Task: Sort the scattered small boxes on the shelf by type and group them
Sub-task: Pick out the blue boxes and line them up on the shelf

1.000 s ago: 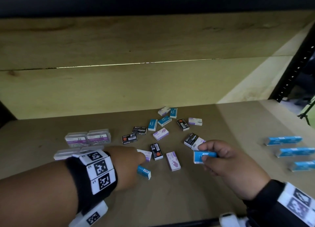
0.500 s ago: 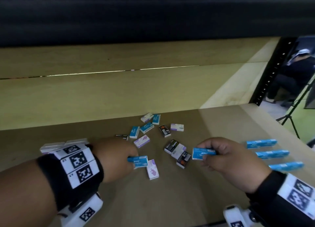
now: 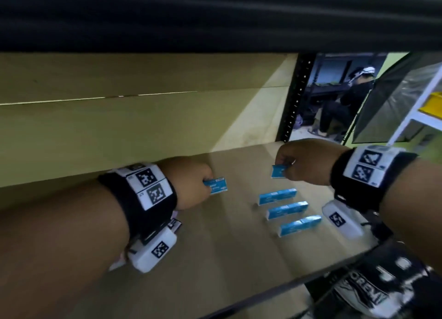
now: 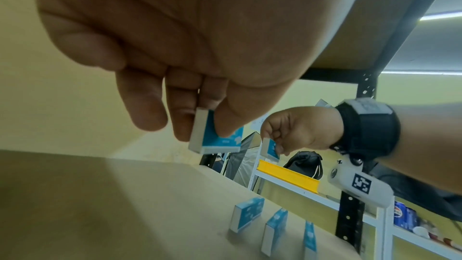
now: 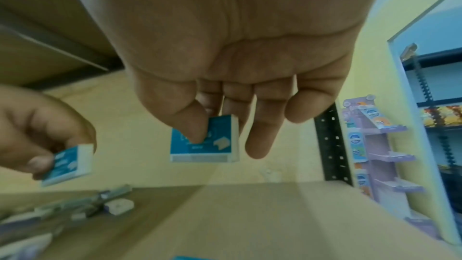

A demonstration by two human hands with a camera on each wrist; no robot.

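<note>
Each hand carries one small blue box above the brown shelf (image 3: pixel 227 247). My left hand (image 3: pixel 191 182) pinches a blue box (image 3: pixel 216 186) between thumb and fingers, seen close in the left wrist view as box (image 4: pixel 215 135). My right hand (image 3: pixel 308 160) pinches another blue box (image 3: pixel 278 171), plain in the right wrist view as box (image 5: pixel 205 141). Three blue boxes stand on edge in a row below the right hand: the first (image 3: pixel 277 196), the second (image 3: pixel 287 209), the third (image 3: pixel 300 225). The scattered pile is mostly hidden behind my left forearm.
Blurred mixed boxes (image 5: pixel 75 207) lie at the shelf's left. A black perforated upright (image 3: pixel 295 98) marks the right end of the shelf. The yellow-green back wall (image 3: pixel 119 127) closes the rear. A person (image 3: pixel 346 101) sits beyond, and a yellow bin (image 3: pixel 430 105) stands on a white rack.
Both hands have swung right from the scattered pile toward the standing blue row, each with a blue box. The left hand picked its box up from the shelf. The view panned right.
</note>
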